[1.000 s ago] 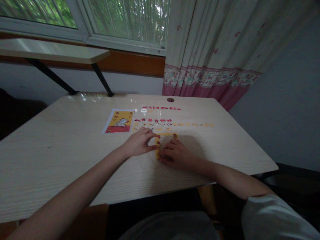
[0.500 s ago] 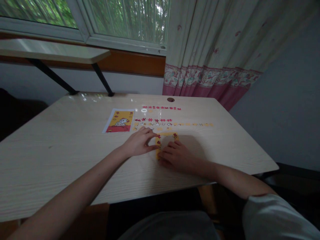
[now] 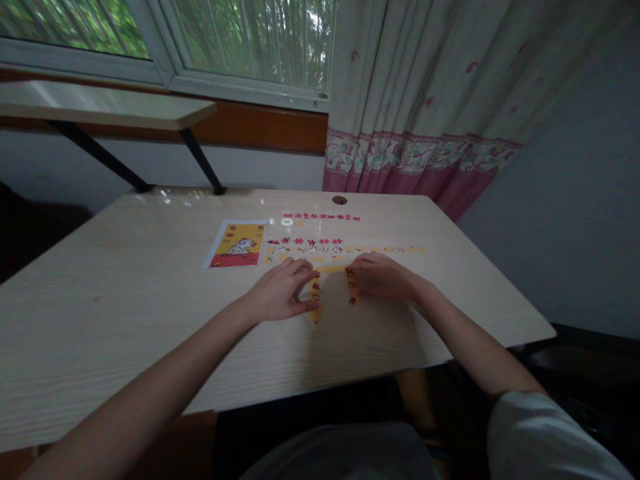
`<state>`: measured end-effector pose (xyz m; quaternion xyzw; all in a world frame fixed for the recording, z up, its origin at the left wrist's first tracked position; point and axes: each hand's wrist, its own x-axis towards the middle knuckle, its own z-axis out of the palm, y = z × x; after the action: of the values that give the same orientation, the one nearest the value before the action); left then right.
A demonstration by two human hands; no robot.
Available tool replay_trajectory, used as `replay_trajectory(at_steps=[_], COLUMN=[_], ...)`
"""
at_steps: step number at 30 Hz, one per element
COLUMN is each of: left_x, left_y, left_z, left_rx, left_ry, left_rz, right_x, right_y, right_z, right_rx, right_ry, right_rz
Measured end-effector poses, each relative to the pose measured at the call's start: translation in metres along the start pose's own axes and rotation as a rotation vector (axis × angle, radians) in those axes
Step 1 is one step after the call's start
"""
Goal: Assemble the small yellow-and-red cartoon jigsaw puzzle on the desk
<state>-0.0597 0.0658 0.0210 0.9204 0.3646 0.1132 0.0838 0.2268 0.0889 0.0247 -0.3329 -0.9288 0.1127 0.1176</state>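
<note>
A partly joined frame of yellow puzzle pieces [image 3: 316,297] with red marks lies on the light wooden table [image 3: 125,293] in front of me. My left hand [image 3: 280,290] rests at its left side, fingers curled with thumb and fingertips on the left strip. My right hand [image 3: 383,275] lies at the frame's upper right corner, fingers bent onto the right strip [image 3: 351,288]. Loose pieces sit in rows beyond the hands: yellow ones [image 3: 390,249] and red ones [image 3: 320,217].
A reference picture card [image 3: 236,243] with a white animal on yellow and red lies left of the rows. A cable hole [image 3: 339,200] is near the table's far edge. A curtain [image 3: 415,100] hangs at the right, a window and a shelf at the back left.
My right hand has moved from the lower middle of the frame up and right to its upper right corner, uncovering the inside of the frame. The left hand has stayed put.
</note>
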Motion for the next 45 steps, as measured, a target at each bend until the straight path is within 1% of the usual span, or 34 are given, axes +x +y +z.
replay_trajectory(at_steps=[4,10,19,27,32,36,40,45], left_x=[0.000,-0.001,0.000,0.000,-0.001,0.000,0.000,0.000], left_y=[0.002,-0.002,-0.003,-0.003,-0.004,-0.005,-0.009,-0.015], left_z=[-0.002,-0.001,0.000,-0.001,-0.001,-0.002,-0.003,-0.001], left_rx=[0.049,0.056,0.015,0.033,0.036,0.013,-0.004,-0.022], left_ry=[-0.026,-0.026,-0.003,-0.028,-0.018,0.001,0.023,0.052], left_rz=[-0.004,0.003,0.009,0.018,0.021,0.036,0.025,0.007], right_x=[0.000,0.000,0.000,0.001,0.000,0.000,0.008,0.037], right_y=[-0.002,-0.003,-0.008,-0.005,-0.006,-0.003,0.006,0.020], right_z=[0.001,0.001,-0.001,0.001,0.000,0.001,0.003,-0.005], right_rx=[0.003,0.028,0.037,0.025,0.019,0.031,0.067,0.047], right_ry=[-0.028,-0.051,-0.039,-0.043,-0.049,-0.018,0.026,-0.002], right_rz=[0.021,0.016,0.041,0.030,0.034,0.039,0.010,0.103])
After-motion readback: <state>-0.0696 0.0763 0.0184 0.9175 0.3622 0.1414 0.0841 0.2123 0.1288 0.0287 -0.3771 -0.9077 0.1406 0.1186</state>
